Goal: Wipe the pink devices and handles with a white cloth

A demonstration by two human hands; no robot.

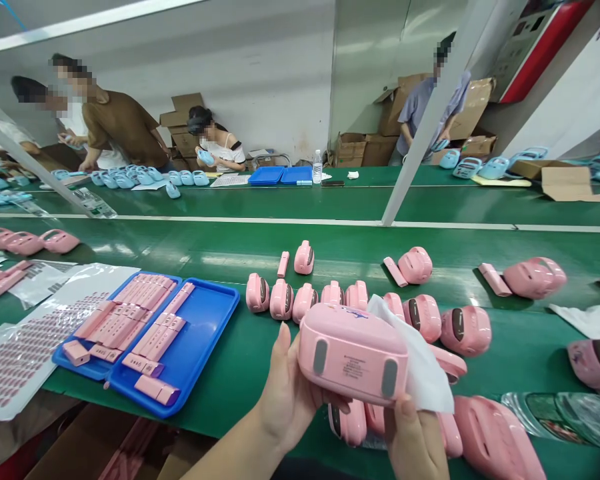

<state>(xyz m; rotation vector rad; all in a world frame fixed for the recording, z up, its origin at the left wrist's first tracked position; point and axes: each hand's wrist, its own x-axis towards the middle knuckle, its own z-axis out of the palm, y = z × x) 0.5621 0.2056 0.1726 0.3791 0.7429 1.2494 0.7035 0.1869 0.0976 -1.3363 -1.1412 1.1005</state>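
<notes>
A rounded pink plastic device (355, 347) is held up at the front centre, its underside with two grey pads and small printed text turned towards me. My left hand (287, 393) grips its left end, thumb up along the side and fingers underneath. At the lower right corner, my right hand (414, 433) pinches a white cloth (423, 363) that drapes over the device's right end. Similar pink devices (281, 299) stand in a row just behind, and more, such as a large pink one (497, 433), lie below and right of my hands.
Two blue trays (215, 313) at the left hold pink bars (153, 339). A sheet of small pink labels (35, 347) lies beside them. At the right is a clear plastic bottle (570, 417). Co-workers handle blue devices (125, 179) across the green table (260, 207), beyond slanted white posts (420, 133).
</notes>
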